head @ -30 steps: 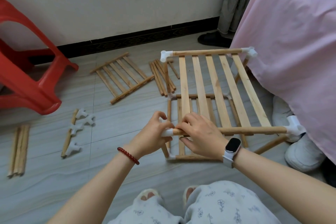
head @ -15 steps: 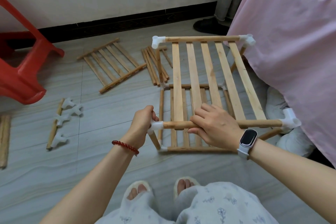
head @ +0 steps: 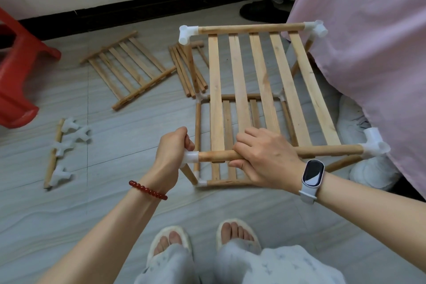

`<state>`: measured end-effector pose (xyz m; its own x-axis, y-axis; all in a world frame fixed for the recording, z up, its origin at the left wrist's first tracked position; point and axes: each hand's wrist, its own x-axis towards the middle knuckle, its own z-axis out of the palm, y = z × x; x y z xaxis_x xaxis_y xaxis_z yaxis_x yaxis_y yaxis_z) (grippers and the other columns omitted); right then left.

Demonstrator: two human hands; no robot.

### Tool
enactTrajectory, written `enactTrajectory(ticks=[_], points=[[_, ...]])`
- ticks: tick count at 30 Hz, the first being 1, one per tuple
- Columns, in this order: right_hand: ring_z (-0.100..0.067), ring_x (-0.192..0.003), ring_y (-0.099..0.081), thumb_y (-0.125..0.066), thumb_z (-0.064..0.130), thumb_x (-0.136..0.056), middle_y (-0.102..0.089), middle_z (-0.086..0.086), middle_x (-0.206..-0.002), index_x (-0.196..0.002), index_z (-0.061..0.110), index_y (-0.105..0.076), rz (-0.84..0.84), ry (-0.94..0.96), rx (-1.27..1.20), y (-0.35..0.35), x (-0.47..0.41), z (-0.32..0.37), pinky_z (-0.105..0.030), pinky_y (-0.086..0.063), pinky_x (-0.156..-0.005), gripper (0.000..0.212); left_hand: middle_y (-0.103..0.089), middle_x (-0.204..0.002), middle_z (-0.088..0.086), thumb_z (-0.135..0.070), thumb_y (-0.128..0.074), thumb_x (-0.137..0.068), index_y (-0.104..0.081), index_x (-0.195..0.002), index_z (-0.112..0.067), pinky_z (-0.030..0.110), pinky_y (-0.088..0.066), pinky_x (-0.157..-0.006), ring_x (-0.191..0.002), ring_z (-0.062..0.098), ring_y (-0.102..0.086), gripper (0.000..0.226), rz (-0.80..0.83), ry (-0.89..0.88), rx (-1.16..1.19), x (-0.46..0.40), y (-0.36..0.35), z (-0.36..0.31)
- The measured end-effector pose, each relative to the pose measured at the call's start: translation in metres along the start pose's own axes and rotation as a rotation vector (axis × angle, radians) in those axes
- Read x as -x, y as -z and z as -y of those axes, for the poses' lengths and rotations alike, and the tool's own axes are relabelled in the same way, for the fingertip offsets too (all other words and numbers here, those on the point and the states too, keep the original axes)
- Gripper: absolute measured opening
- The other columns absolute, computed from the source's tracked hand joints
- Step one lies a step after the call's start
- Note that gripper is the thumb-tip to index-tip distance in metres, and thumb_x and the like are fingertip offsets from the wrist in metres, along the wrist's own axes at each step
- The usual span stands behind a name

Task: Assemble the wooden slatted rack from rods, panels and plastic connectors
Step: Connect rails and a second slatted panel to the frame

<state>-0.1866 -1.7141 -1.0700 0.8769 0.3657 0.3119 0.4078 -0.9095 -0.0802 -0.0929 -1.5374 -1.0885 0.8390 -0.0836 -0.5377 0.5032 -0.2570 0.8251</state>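
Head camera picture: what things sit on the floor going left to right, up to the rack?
Red plastic stool → white plastic connectors → loose wooden slatted panel → bundle of wooden rods → half-built wooden rack.

Pink cloth [head: 368, 41] crowds rack [head: 265, 80]; left floor [head: 115, 191] open.

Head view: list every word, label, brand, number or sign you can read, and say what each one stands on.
None can be read.
The dark screen of the white smartwatch on the right wrist shows only glare, no digits.
The white plastic corner connectors, the pale wooden slatted rack and the red plastic stool carry no visible print.
The small pattern on the grey trousers is motifs, not letters.
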Motion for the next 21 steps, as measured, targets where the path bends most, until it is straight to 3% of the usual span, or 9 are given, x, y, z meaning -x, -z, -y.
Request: enactTrajectory(ticks=[6,10,12,15,18,21], points=[[-0.018,-0.059,-0.048,-0.073,0.032,-0.075,-0.053,0.0,-0.065,-0.064,0.011,-0.058,-0.029,-0.019,-0.007,-0.001,-0.003,0.001,-0.025,-0.03,-0.051,0.028,-0.046,-0.047,-0.003,-0.019,-0.041,-0.09,-0.039,-0.051,-0.015,0.029,-0.027,-0.052,-0.054,0.017,-0.039,0.039,-0.042,0.002,0.004,-0.002,-0.002,-0.004],[-0.016,-0.062,-0.048,-0.068,0.036,-0.08,-0.055,0.001,-0.069,-0.07,0.012,-0.061,0.032,-0.056,-0.014,0.003,0.0,0.003,-0.023,-0.031,-0.052,0.027,-0.048,-0.059,0.001,-0.029,-0.038,-0.097,-0.043,-0.058,-0.013,0.028,-0.032,-0.052,-0.058,0.016,-0.043,0.043,-0.047,-0.127,-0.109,0.006,-0.003,-0.006],[-0.013,-0.067,-0.049,-0.054,0.04,-0.088,-0.057,0.003,-0.074,-0.079,0.014,-0.064,0.072,-0.132,-0.099,0.009,0.003,0.006,-0.022,-0.034,-0.058,0.029,-0.049,-0.062,0.001,-0.036,-0.037,-0.099,-0.048,-0.063,-0.013,0.027,-0.035,-0.054,-0.059,0.015,-0.044,0.044,-0.041,-0.17,-0.135,0.015,-0.001,-0.006],[-0.013,-0.076,-0.056,-0.039,0.031,-0.091,-0.063,0.002,-0.081,-0.092,0.013,-0.067,-0.078,-0.349,-0.277,0.021,0.014,0.002,-0.027,-0.039,-0.072,0.033,-0.054,-0.069,0.001,-0.043,-0.039,-0.097,-0.057,-0.075,-0.012,0.023,-0.038,-0.054,-0.063,0.013,-0.049,0.043,-0.037,-0.122,-0.138,0.02,0.004,-0.005],[-0.025,-0.081,-0.059,-0.038,0.022,-0.088,-0.065,-0.005,-0.084,-0.091,0.009,-0.068,-0.284,-0.618,-0.119,0.038,0.04,-0.029,-0.035,-0.037,-0.076,0.033,-0.057,-0.072,0.003,-0.045,-0.04,-0.097,-0.06,-0.078,-0.012,0.023,-0.036,-0.055,-0.066,0.013,-0.052,0.043,-0.053,-0.091,-0.149,0.019,0.007,-0.007],[-0.035,-0.1,-0.051,-0.042,0.013,-0.09,-0.062,-0.013,-0.101,-0.097,0.007,-0.066,-0.299,-1.067,0.007,0.052,0.068,-0.065,-0.044,-0.034,-0.087,0.026,-0.055,-0.068,0.003,-0.042,-0.037,-0.098,-0.056,-0.075,-0.011,0.026,-0.035,-0.054,-0.062,0.015,-0.049,0.043,-0.036,-0.036,-0.161,0.019,0.003,-0.013]])
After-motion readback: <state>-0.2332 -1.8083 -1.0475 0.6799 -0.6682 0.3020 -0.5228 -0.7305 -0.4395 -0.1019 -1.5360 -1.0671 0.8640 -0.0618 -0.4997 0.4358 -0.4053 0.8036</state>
